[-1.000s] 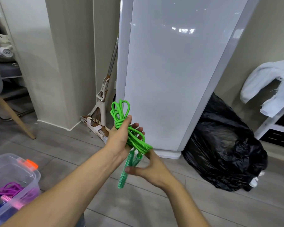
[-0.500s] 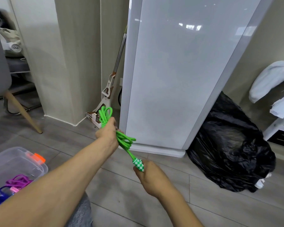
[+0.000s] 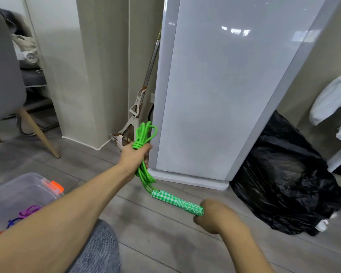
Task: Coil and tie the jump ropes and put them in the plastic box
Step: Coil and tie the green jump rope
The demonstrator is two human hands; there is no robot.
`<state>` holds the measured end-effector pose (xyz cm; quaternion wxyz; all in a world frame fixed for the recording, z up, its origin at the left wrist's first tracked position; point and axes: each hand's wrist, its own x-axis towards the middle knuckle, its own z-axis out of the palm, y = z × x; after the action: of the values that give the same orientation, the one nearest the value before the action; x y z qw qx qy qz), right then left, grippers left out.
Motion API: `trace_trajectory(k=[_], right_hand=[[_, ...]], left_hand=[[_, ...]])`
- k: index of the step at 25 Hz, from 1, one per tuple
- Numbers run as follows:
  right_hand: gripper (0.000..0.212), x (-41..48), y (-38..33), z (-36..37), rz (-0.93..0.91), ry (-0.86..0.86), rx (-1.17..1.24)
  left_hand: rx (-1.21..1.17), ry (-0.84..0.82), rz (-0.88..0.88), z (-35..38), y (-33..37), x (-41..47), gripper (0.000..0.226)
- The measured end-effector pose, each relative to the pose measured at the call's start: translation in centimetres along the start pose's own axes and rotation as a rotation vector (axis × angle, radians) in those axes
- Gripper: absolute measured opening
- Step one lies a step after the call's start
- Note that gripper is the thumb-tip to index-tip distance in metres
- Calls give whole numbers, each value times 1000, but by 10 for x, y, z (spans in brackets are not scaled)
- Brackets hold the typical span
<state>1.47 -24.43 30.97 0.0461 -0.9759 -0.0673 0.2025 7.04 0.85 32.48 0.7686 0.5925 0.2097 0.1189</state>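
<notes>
Green jump rope (image 3: pixel 144 174), gathered into a coil, is held above the grey plank floor (image 3: pixel 165 243) near the middle of the frame. The coil is gripped at its wrapped waist by the left hand (image 3: pixel 134 156), fingers curled round it, with loops standing out at twelve o'clock of the fist. From there the strands run toward four o'clock to the two checked handles (image 3: pixel 175 201), which lie side by side. Their far ends are clenched in the right hand (image 3: pixel 215 218), closed round them as a fist.

The handles appear to be drawn away from the coil, so the step in hand is judged to be the tightening of the tie. Whether the knot is fully seated cannot be told, as it is hidden by the left fingers.

The clear plastic box (image 3: pixel 18 194), lidless with an orange latch, is seen at eight o'clock, well apart from the bundle, and a purple rope (image 3: pixel 28 210) already lies in it. The next move is judged to call for a firm final pull, then for the bundle to be carried down and left and released inside the box without the wraps being loosened.

Behind the coil, a mop (image 3: pixel 146 89) is propped at twelve o'clock beside a tall glossy white appliance (image 3: pixel 224 95). A black rubbish bag (image 3: pixel 283 174) is slumped at three o'clock, and a grey chair (image 3: pixel 4 75) stands at ten.
</notes>
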Motion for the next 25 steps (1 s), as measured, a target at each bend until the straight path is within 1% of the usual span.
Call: trace_trajectory(k=[1,4,6,7,9,11,12,14,16,18,19,22,25], right_hand=[[30,1,2,-2,11,68,-36],[24,2,-9,-3,-53,368,-100],[32,8,-20,0,-91,563,-195],[39,11,-26,0,-107,599,-234],[48,16,-38,0,-153,681,-221],[43,19,-54,-1,-184,678,-179],[36,20,-65,-2,-192,653,-153],[26,24,-90,-1,-214,626,-112],[23,27,-118,-2,-276,588,-75],[20,27,-150,-6,-373,588,-43],[20,29,-172,-6,-443,589,-18],[32,42,-233,-1,-599,543,42],[39,58,-298,16,-676,433,59]], left_hand=[[86,-79,33,0,-1,-5,19],[454,-308,189,5,-1,-15,30],[645,-474,285,5,1,-21,36],[718,-543,323,4,2,-25,37],[869,-632,402,-3,7,-33,35],[1020,-674,491,-16,14,-39,42],[1096,-664,533,-25,15,-39,50],[1268,-586,598,-49,13,-41,66],[1405,-492,643,-75,8,-41,75],[1385,-374,613,-103,7,-42,67],[1359,-300,570,-123,8,-41,62],[1293,-102,436,-177,3,-37,53],[1219,41,321,-235,-8,-32,50]])
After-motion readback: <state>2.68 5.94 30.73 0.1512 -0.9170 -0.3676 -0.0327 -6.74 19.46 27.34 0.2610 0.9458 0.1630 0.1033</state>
